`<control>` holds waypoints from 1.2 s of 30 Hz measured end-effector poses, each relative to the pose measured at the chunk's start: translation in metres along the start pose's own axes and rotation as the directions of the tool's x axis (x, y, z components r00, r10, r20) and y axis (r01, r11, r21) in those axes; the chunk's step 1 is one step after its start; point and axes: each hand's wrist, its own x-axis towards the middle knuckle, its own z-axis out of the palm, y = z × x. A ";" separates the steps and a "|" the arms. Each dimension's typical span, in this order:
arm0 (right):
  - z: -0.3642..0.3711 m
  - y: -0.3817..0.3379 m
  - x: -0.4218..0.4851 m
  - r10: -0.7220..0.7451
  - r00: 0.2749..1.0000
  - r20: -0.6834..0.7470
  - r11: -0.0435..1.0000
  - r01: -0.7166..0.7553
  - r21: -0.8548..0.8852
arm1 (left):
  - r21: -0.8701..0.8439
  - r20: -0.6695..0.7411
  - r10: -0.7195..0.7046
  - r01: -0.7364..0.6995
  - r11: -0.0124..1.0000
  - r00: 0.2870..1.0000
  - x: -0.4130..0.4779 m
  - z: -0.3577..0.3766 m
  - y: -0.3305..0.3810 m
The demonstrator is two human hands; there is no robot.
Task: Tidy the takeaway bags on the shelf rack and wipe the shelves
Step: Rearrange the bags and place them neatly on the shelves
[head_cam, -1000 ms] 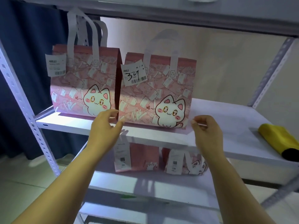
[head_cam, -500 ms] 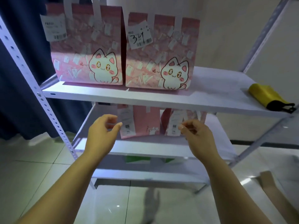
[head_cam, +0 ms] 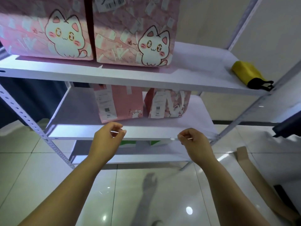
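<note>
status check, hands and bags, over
Left hand, right hand empty, loosely curled, at middle shelf edge. Left pink bag, right pink bag on it, untouched. Nothing between.

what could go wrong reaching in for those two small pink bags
Paper receipts sit on the fronts of both small pink bags, so the left hand or right hand could snag or tear one. The yellow bundle lies at the upper shelf's front right corner; jolting the rack might drop it.

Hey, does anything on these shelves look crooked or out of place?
Mostly neat. On the middle shelf, the right small pink bag sits turned at an angle to its neighbour, its handle flopped down the front. A yellow bundle lies at the upper shelf's right end, apart from the bags.
</note>
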 end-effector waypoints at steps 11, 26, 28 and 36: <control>-0.031 0.089 0.062 0.079 0.996 0.047 0.997 -0.079 -0.010 | 0.078 0.029 -0.105 0.102 0.992 0.994 0.009 0.104 0.003; 0.005 0.176 0.214 0.169 0.986 -0.002 0.986 -0.169 0.001 | 0.167 0.064 -0.051 0.040 0.985 0.997 0.129 0.229 -0.009; 0.015 0.188 0.232 0.158 0.987 -0.029 0.987 -0.158 0.009 | 0.136 0.090 -0.044 0.032 0.990 0.995 0.151 0.242 -0.015; 0.050 0.221 0.303 0.161 0.983 -0.083 0.986 -0.158 0.044 | 0.163 -0.054 0.040 -0.030 0.986 0.998 0.202 0.277 -0.050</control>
